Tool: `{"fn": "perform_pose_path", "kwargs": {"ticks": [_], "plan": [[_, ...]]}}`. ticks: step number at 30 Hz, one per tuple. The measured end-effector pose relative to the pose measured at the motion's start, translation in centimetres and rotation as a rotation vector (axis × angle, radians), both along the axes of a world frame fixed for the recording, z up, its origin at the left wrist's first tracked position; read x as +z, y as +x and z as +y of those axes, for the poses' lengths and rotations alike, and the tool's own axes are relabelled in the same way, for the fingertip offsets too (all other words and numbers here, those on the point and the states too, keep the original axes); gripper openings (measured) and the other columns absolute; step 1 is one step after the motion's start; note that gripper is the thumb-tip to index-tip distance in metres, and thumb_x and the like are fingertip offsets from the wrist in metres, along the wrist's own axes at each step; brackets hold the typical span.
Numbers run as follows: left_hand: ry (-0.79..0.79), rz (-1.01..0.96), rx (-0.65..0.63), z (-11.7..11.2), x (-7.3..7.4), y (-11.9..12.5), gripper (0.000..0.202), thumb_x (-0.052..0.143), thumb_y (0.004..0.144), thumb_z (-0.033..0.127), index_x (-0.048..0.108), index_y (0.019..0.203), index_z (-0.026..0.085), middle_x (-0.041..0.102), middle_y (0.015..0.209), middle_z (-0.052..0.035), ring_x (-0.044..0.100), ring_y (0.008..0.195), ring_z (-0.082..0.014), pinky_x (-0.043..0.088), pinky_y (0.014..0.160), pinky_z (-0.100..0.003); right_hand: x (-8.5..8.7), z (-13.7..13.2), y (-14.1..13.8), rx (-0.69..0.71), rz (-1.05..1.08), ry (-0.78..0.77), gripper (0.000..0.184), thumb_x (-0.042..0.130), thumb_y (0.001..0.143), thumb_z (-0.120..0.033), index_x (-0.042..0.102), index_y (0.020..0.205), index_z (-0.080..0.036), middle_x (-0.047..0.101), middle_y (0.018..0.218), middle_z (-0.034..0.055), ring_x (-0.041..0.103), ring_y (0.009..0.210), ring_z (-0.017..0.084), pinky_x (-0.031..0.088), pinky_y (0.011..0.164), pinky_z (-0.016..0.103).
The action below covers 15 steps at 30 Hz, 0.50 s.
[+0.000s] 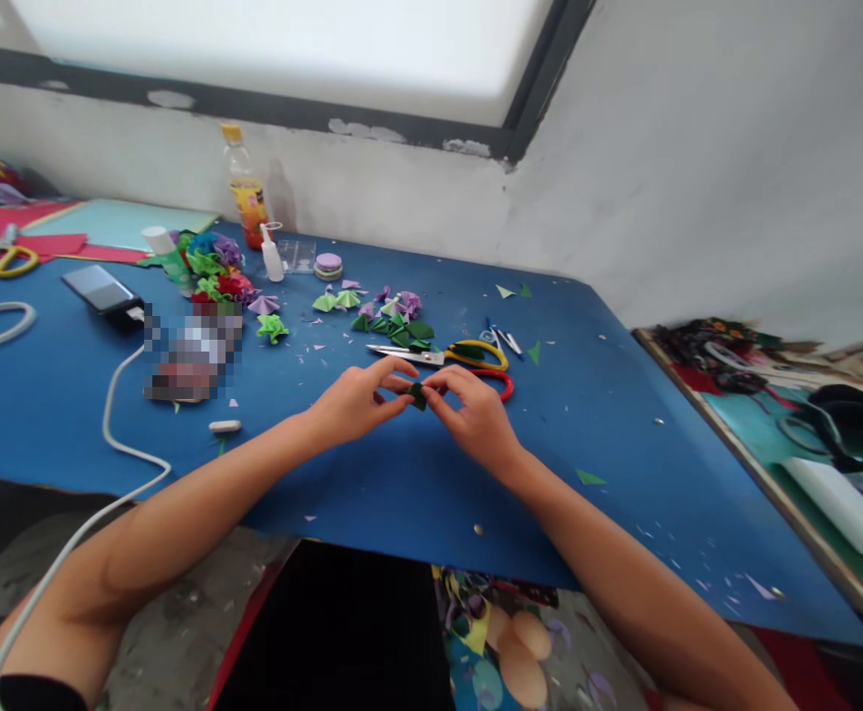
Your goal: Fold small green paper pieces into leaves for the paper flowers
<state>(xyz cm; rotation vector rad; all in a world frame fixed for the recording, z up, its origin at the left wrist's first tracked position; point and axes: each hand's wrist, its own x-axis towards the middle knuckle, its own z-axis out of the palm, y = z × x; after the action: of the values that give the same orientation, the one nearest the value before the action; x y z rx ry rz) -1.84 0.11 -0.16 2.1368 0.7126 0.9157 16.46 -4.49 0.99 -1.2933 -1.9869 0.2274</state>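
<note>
My left hand [353, 400] and my right hand [476, 410] meet over the blue table [624, 415], both pinching one small dark green folded paper piece [418, 395] between their fingertips. Just beyond my hands lie scissors with yellow and red handles [468, 357], blades pointing left. Behind the scissors sits a cluster of folded green and purple paper pieces [394, 321].
A pile of paper flowers [213, 267], a glue bottle [272, 255], an orange-liquid bottle [246, 193] and a tape roll [328, 265] stand at the back. A phone [100, 289] with a white cable [117, 415] lies left. Paper scraps litter the table. A cluttered surface [809, 425] lies right.
</note>
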Motion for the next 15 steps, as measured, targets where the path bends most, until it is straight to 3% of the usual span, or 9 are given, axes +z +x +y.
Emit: {"fn": "perform_pose_path", "kwargs": {"ticks": [5, 11, 15], "plan": [[0.048, 0.024, 0.038, 0.05, -0.09, 0.02, 0.034, 0.050, 0.082, 0.019, 0.053, 0.116, 0.016, 0.072, 0.091, -0.0070, 0.059, 0.047, -0.0077, 0.048, 0.049, -0.019, 0.06, 0.07, 0.04, 0.002, -0.008, 0.017, 0.011, 0.050, 0.087, -0.024, 0.057, 0.081, -0.018, 0.061, 0.078, 0.0044, 0.057, 0.074, 0.016, 0.045, 0.067, 0.029], [-0.025, 0.003, 0.067, -0.12, -0.01, 0.21, 0.031, 0.054, 0.080, 0.021, 0.061, 0.110, 0.015, 0.073, 0.086, -0.0055, 0.069, 0.072, -0.0136, 0.054, 0.068, -0.022, -0.25, 0.01, 0.04, 0.014, -0.023, 0.029, 0.010, 0.050, 0.086, -0.022, 0.058, 0.081, -0.017, 0.061, 0.078, 0.0048, 0.058, 0.075, 0.016, 0.045, 0.068, 0.028], [-0.080, -0.026, 0.075, -0.16, -0.10, 0.29, 0.028, 0.057, 0.078, 0.020, 0.065, 0.105, 0.015, 0.073, 0.084, -0.0044, 0.069, 0.079, -0.0164, 0.055, 0.073, -0.023, -0.39, -0.03, -0.10, 0.020, -0.038, 0.017, 0.010, 0.050, 0.086, -0.022, 0.058, 0.082, -0.017, 0.061, 0.079, 0.0049, 0.057, 0.074, 0.016, 0.045, 0.068, 0.028]]}}
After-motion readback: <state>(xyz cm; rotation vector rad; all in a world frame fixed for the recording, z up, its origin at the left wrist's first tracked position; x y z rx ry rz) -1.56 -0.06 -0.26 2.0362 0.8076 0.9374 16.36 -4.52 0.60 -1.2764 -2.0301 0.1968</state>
